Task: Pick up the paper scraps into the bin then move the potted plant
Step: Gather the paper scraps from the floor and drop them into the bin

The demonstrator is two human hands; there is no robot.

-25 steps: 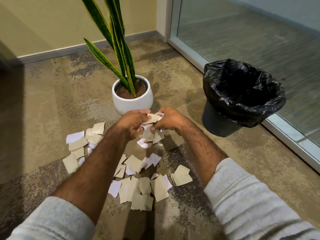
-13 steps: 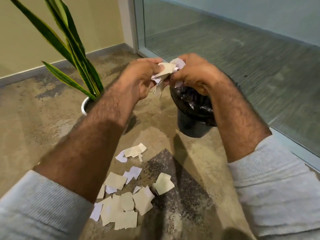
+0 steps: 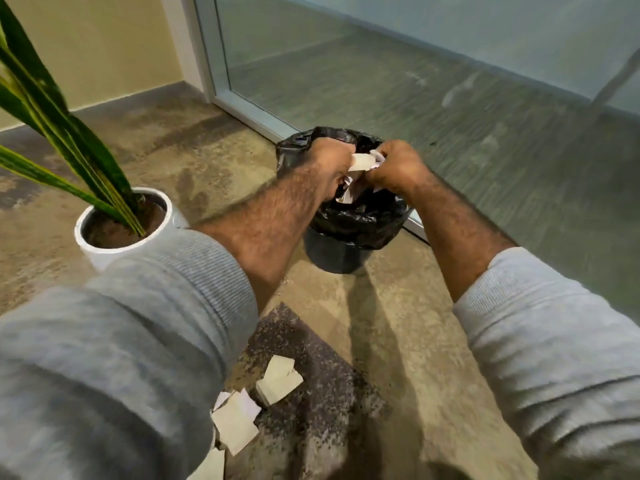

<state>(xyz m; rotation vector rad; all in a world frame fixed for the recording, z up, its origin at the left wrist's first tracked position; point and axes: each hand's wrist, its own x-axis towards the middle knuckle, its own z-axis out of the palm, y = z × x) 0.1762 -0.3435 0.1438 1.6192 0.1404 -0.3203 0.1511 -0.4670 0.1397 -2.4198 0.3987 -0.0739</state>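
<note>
Seen from the head camera, a person in grey ribbed sleeves holds both hands together directly over a round black bin lined with a glossy black plastic bag [image 3: 360, 221]. The left hand [image 3: 332, 166] and the right hand [image 3: 398, 166] each have their grip closed on a shared bunch of small white and beige paper scraps [image 3: 363, 162], pinched between the two hands above the bin's open mouth; one pale scrap [image 3: 346, 195] hangs below the hands, just inside the bag's rim. The bin stands on the mottled brown carpet floor [image 3: 398, 323] close to a glass wall's metal frame [image 3: 242, 105]. To the left, well apart from the bin, stands the potted plant, long green yellow-edged leaves rising from soil in a round white ceramic pot [image 3: 104, 251], partly hidden by the left sleeve [image 3: 138, 341]. More loose beige and white paper squares [image 3: 277, 379] lie on the floor near the bottom of the view, between the two forearms.
</note>
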